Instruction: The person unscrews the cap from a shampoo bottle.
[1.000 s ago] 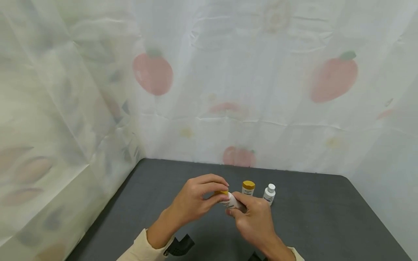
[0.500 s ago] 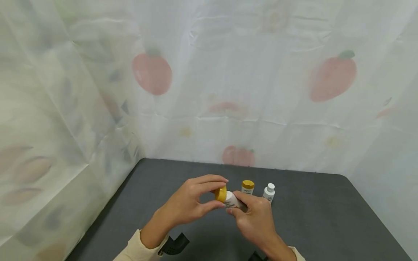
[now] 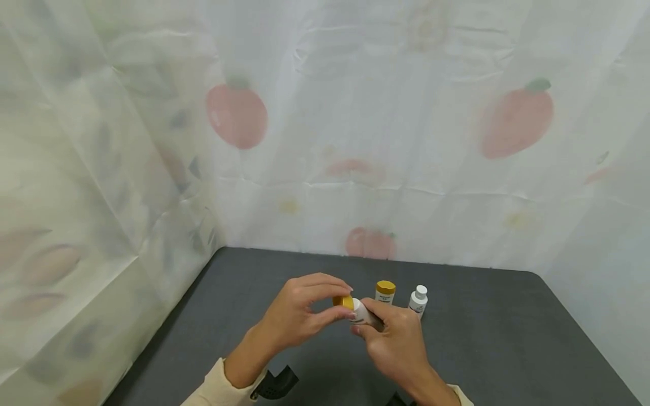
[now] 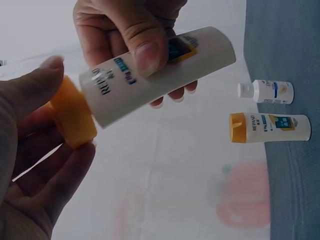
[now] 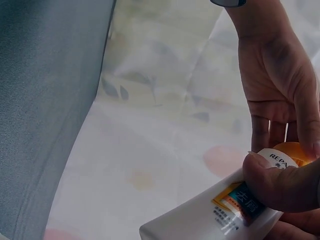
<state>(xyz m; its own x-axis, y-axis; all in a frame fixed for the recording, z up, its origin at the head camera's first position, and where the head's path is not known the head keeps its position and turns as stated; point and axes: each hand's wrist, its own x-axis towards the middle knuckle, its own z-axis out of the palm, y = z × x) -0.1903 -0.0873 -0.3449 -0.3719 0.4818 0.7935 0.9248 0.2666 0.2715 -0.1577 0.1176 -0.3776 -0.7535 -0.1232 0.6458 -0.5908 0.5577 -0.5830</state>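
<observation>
My right hand (image 3: 398,341) grips a white shampoo bottle (image 4: 175,75) round its body, thumb across the label; the bottle is tilted above the table. At its left end, the thumb and fingers of my left hand (image 3: 297,310) pinch a yellow-orange cap (image 4: 74,112). In the left wrist view the cap sits at a slant against the bottle's end; whether they are fully joined I cannot tell. The right wrist view shows the bottle's label (image 5: 240,202), with the cap (image 5: 295,150) partly hidden behind the right thumb.
Beyond the hands, a second shampoo bottle (image 4: 277,127) with a yellow cap stands on the dark grey table (image 3: 482,338). Beside it is a smaller white bottle (image 3: 418,301) with a white cap. A fruit-patterned curtain (image 3: 325,141) closes off the back and left side.
The left hand's fingers have shifted round the cap, which turned to show more of its side and then tilted back. The right hand and the bottle have stayed nearly in place.
</observation>
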